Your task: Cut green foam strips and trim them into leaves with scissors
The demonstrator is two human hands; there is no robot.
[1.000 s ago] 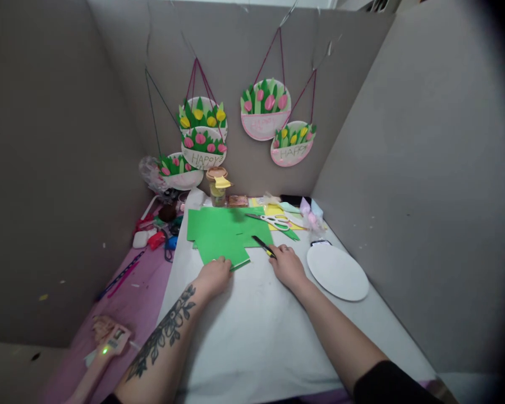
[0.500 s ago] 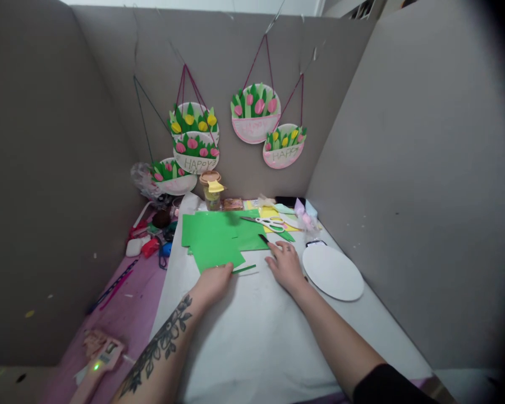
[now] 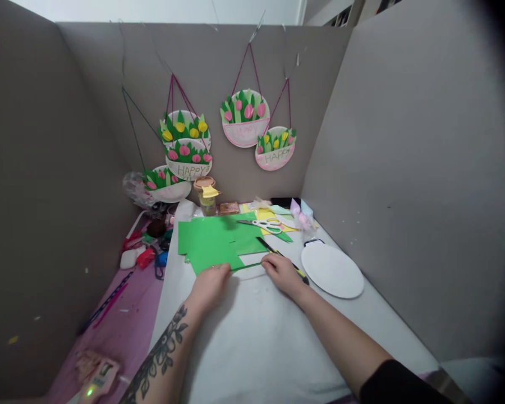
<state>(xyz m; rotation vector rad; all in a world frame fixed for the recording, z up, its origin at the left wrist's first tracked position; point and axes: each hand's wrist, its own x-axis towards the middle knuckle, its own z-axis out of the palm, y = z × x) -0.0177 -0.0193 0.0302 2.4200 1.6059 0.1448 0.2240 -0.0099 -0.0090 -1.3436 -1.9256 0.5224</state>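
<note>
A thin green strip (image 3: 247,266) stretches between my two hands over the white cloth. My left hand (image 3: 212,283) is closed on its left end, at the lower edge of the green paper sheets (image 3: 210,244). The strip's right end is pinched in my right hand (image 3: 280,272). Under and beside my right hand lies a black and yellow cutter (image 3: 299,273), its dark tip pointing up and left. White-handled scissors (image 3: 269,226) rest on the papers behind, blades pointing left.
A white oval plate (image 3: 332,269) lies on the right. At the back stands a lidded cup (image 3: 207,196). Paper flower baskets (image 3: 244,126) hang on the grey partition. Left, on purple cloth, are small items and a pink device (image 3: 101,377) with a green light.
My right hand has closed on the strip's free end, coming down off the cutter, more of which now shows. The view has shifted slightly.
</note>
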